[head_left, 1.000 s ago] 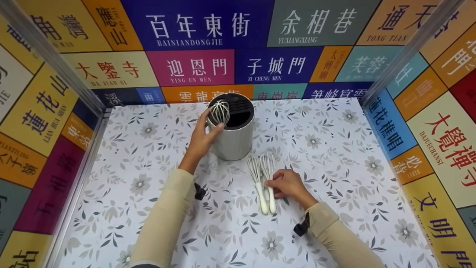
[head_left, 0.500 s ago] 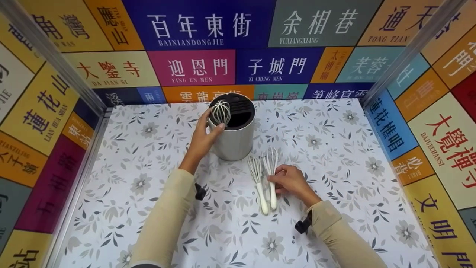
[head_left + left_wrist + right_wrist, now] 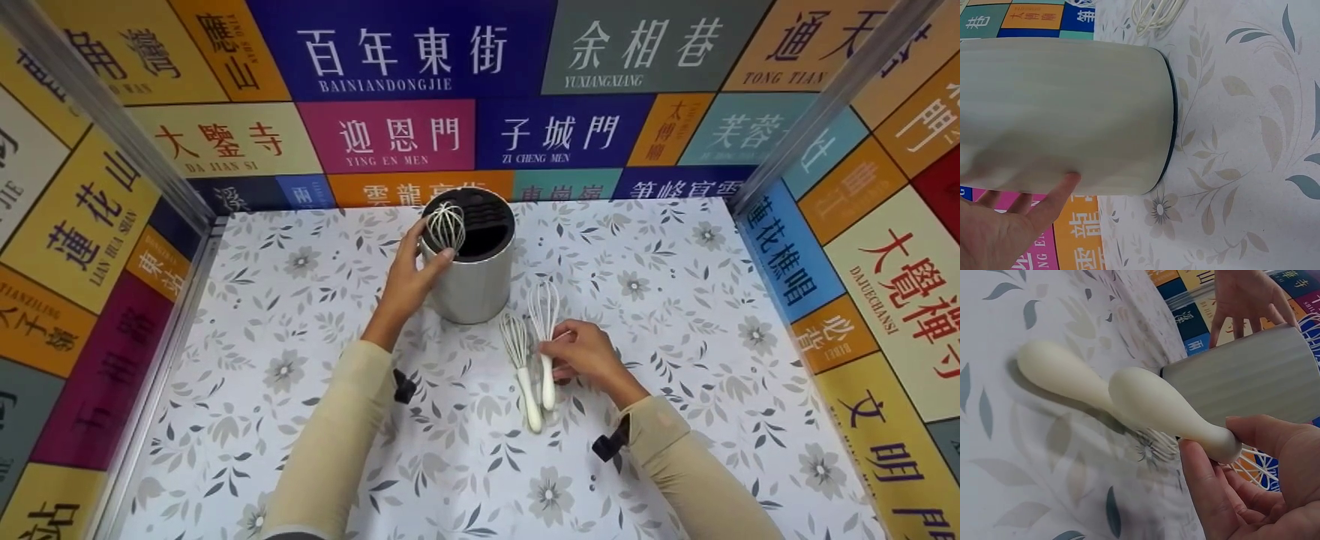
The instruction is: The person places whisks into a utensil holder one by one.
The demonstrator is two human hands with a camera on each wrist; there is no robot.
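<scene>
My left hand [image 3: 409, 279] holds the left side of a silver-grey utensil holder [image 3: 477, 294] with a black slotted top. The thumb lies near its front rim. A whisk [image 3: 448, 225] stands in the holder, its wire head beside that thumb. With thumb and fingers, my right hand [image 3: 587, 349] pinches a second white-handled whisk [image 3: 547, 386] at the top of its handle. In the right wrist view this handle [image 3: 1154, 405] is raised above the table, wires pointing away. Just left of it, another whisk [image 3: 529, 394] lies on the table.
A white tabletop with a grey leaf-and-flower print [image 3: 300, 420] lies under everything. Colourful panels with Chinese lettering [image 3: 405, 52] wall in the back and both sides. The holder stands near the back wall.
The right hand has lifted its whisk and moved it forward, away from the whisk lying beside it. The left hand and the holder have stayed in place.
</scene>
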